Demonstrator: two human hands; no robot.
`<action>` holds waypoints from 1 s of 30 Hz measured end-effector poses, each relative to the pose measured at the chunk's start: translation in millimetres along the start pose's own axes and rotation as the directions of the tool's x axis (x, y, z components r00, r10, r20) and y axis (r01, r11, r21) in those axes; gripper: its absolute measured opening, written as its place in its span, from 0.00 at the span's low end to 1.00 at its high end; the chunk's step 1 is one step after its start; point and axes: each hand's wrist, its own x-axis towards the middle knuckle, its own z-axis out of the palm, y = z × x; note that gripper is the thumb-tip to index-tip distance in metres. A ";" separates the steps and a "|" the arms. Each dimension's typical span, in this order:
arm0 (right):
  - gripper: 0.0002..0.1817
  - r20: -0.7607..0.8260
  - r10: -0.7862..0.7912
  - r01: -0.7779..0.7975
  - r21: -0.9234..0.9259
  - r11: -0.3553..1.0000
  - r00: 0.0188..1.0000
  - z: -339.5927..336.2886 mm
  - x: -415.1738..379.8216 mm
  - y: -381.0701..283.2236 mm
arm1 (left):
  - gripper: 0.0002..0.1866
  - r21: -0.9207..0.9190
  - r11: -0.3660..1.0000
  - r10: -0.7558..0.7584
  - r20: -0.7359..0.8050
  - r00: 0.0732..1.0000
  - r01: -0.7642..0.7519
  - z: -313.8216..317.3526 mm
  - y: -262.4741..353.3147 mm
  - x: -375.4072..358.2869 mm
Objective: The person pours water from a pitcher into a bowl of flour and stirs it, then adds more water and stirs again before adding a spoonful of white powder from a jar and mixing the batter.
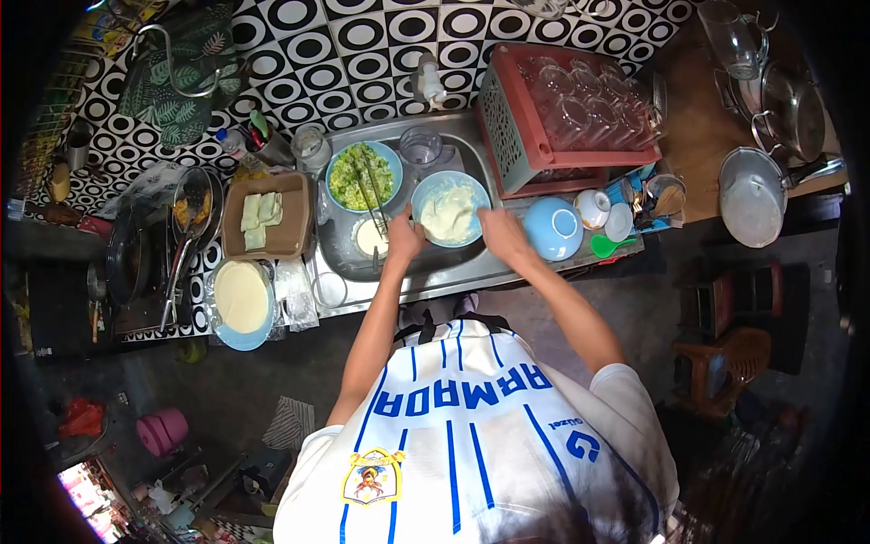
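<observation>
My left hand (pixel 405 238) is curled against the near-left rim of the blue bowl of white batter (pixel 449 210), fingers bent onto the edge and steadying it. My right hand (pixel 501 232) meets the same bowl at its near-right rim; the fingers there are bunched at the edge, but I cannot tell whether they pinch anything or simply rest on the rim (the view is too small for that). The bowl sits between my two hands, inside the steel sink (pixel 349 263).

Just beyond my left hand stands a small cup of pale liquid (pixel 370 238), and farther out from it a blue bowl of chopped greens (pixel 362 177) with tongs (pixel 373 201) lying across it. Well off to the left of that hand, a brown tray (pixel 292 238) holds folded wrappers (pixel 259 218), with a plate of round flat sheets (pixel 242 297) nearer to me.

Just to the right of my right hand lies an upturned blue bowl (pixel 553 228), a white cup (pixel 593 208) and a green spoon (pixel 609 245) beside it. Past the batter bowl, away from both hands, a red rack of glasses (pixel 566 113) stands on the counter.
</observation>
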 end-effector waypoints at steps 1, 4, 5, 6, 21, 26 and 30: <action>0.08 -0.003 0.020 -0.020 -0.021 1.000 1.000 6.6 7.8 4.3 | 0.28 -0.001 1.000 -0.001 0.004 1.000 0.001 0.5 0.9 -2.0; 0.10 0.061 0.004 -0.002 -0.048 0.999 0.998 33.8 16.7 0.6 | 0.28 0.055 0.998 0.038 -0.010 0.999 -0.037 3.5 -15.0 3.9; 0.10 0.109 -0.024 0.030 -0.049 0.998 0.994 30.2 6.1 -6.9 | 0.28 0.062 0.997 0.051 -0.014 0.999 -0.050 6.1 -24.2 7.5; 0.11 0.158 -0.051 0.060 -0.053 0.997 0.986 18.6 -8.9 -18.1 | 0.28 0.066 0.996 0.064 -0.017 0.998 -0.062 8.8 -28.2 10.0; 0.14 -0.005 0.065 -0.062 0.206 0.977 0.998 29.4 -11.9 -17.7 | 0.27 -0.007 0.998 -0.065 0.017 0.998 0.065 9.7 -17.6 4.3; 0.13 -0.034 0.033 -0.024 0.240 0.970 0.999 28.7 -18.7 -17.5 | 0.28 0.082 0.989 0.123 -0.043 0.991 -0.120 22.9 -54.9 14.7; 0.10 -0.043 0.119 -0.112 0.140 0.984 0.992 32.1 5.9 3.9 | 0.29 0.164 0.975 0.151 -0.002 0.989 -0.149 10.7 -29.4 3.4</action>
